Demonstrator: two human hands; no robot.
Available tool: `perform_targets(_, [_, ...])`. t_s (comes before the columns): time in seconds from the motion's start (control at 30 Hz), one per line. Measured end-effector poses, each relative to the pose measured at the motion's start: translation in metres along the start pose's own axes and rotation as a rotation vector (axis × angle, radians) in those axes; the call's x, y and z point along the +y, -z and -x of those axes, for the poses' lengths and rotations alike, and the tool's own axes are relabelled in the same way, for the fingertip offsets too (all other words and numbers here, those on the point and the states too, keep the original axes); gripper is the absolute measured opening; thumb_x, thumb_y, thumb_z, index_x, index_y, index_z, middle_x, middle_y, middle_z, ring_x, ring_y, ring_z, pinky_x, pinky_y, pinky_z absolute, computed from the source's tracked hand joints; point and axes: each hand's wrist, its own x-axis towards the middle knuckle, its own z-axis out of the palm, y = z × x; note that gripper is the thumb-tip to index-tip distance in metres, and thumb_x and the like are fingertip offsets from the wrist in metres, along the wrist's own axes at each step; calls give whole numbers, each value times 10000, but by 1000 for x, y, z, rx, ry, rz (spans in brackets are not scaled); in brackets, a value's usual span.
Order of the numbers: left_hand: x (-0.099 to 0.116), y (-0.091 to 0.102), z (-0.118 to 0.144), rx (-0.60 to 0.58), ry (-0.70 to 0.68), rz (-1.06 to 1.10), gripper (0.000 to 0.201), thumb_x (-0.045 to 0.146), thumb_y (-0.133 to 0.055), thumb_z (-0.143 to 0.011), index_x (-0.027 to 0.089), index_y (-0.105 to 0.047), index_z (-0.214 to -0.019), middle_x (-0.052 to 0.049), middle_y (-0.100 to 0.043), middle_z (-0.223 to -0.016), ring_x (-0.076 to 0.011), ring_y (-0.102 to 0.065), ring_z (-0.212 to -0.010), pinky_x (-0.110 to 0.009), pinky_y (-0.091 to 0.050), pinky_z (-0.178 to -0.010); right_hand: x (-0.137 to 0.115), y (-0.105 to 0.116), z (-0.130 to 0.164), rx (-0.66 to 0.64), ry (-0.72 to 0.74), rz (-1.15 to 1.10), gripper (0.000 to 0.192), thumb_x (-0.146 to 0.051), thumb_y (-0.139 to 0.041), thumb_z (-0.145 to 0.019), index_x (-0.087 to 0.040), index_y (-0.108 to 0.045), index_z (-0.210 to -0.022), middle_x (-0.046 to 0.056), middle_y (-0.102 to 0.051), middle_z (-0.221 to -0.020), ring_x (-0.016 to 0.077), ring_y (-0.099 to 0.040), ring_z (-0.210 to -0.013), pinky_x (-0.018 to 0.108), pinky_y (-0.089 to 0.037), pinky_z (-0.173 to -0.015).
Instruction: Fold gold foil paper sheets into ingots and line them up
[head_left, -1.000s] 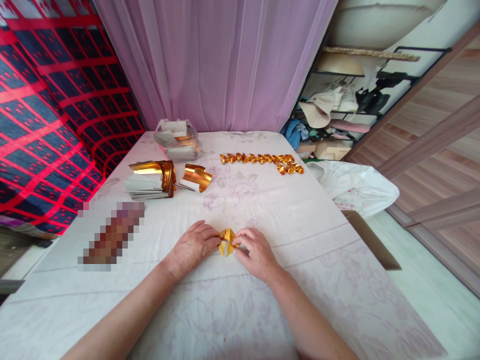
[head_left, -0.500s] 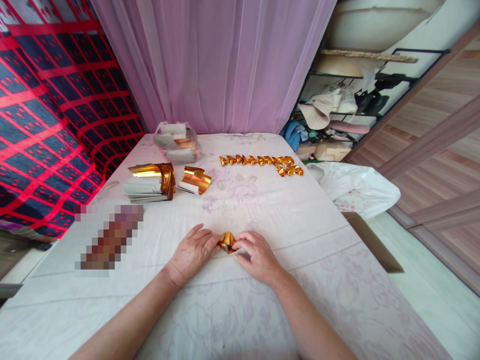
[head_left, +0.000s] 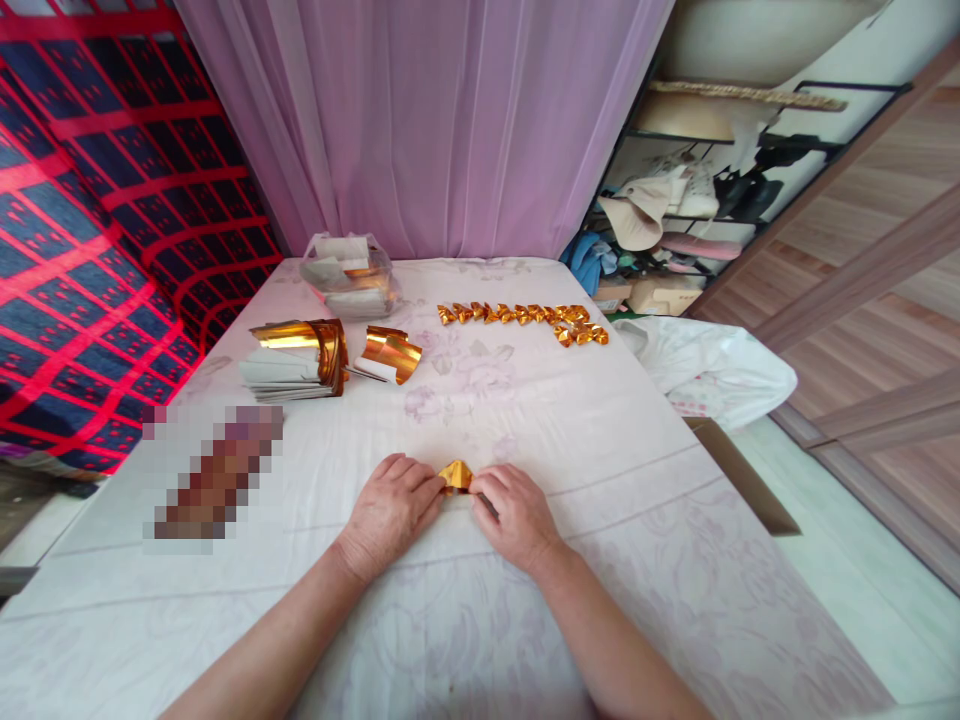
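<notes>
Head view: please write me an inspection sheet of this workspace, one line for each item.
Surface: table under a pale flowered cloth.
Job's things: small folded gold paper on the cloth, pinched between both hands.
Clutter: gold sheet stack, curled gold sheet, row of folded gold pieces, clear bag of sheets, white plastic bag.
Hands: left hand and right hand pressing the paper's ends.
Cables: nothing seen.
Surroundings: purple curtain, cluttered shelf.

No text, label or number is readable.
</notes>
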Motion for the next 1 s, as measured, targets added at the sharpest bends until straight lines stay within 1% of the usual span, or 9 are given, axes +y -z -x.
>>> perform_targets(0.1, [0,-2,-1,-7,51,13,219,278,-489,-971,212,-697,-963,-47,-687,-845,-216,-589,-810,-400,-452,-804,0,-3,1,16,-29,13,114,-126,-523,-872,-206,-600,-850,37,-641,-837,190,-577,-820,309,-438,-771])
perform_targets(0.13, [0,-3,-1,-10,78,23,216,281,-494,-969,213,-697,-936,-42,-686,-833,-215,-589,-805,-405,-442,-813,0,-4,1,21,-39,26,110,-132,-520,-877,-204,-598,-849,35,-637,-821,190,-576,-806,309,-433,-757])
perform_targets(0.23, [0,-4,-2,-16,188,66,201,297,-516,-955,221,-686,-878,-28,-684,-814,-218,-594,-814,-463,-386,-909,1,-6,0,33,-69,71,117,-161,-505,-903,-207,-600,-852,30,-641,-793,192,-576,-777,310,-417,-727])
perform_targets(0.3, [1,-3,-3,-16,257,88,226,326,-513,-950,220,-672,-830,-28,-678,-806,-220,-589,-820,-488,-355,-940,1,-9,0,45,-92,88,131,-175,-490,-918,-212,-604,-864,30,-657,-799,189,-585,-777,309,-412,-727])
perform_targets(0.43, [1,-3,-5,-9,322,96,276,379,-512,-942,210,-638,-763,-36,-644,-801,-222,-556,-814,-459,-372,-881,-1,-13,-2,62,-145,88,134,-179,-481,-922,-215,-606,-889,30,-679,-822,188,-605,-791,307,-407,-733])
perform_targets(0.6, [2,-3,-9,-47,369,113,242,353,-537,-926,204,-612,-751,-45,-625,-855,-239,-542,-862,-431,-381,-819,-2,-14,-3,91,-183,107,93,-172,-501,-899,-216,-579,-874,25,-671,-790,190,-602,-743,304,-392,-699])
perform_targets(0.73, [4,-5,-10,-17,384,131,259,351,-522,-927,205,-599,-728,-50,-613,-868,-237,-534,-871,-416,-395,-806,-3,-14,-4,94,-178,138,121,-167,-491,-907,-222,-563,-827,19,-645,-745,189,-585,-723,302,-376,-677])
perform_targets(1.0, [4,-9,-9,30,378,113,234,340,-540,-916,209,-586,-728,-52,-605,-896,-233,-529,-873,-417,-425,-794,-5,-14,-5,51,-183,168,169,-175,-462,-940,-221,-580,-829,27,-630,-773,186,-563,-741,305,-369,-685])
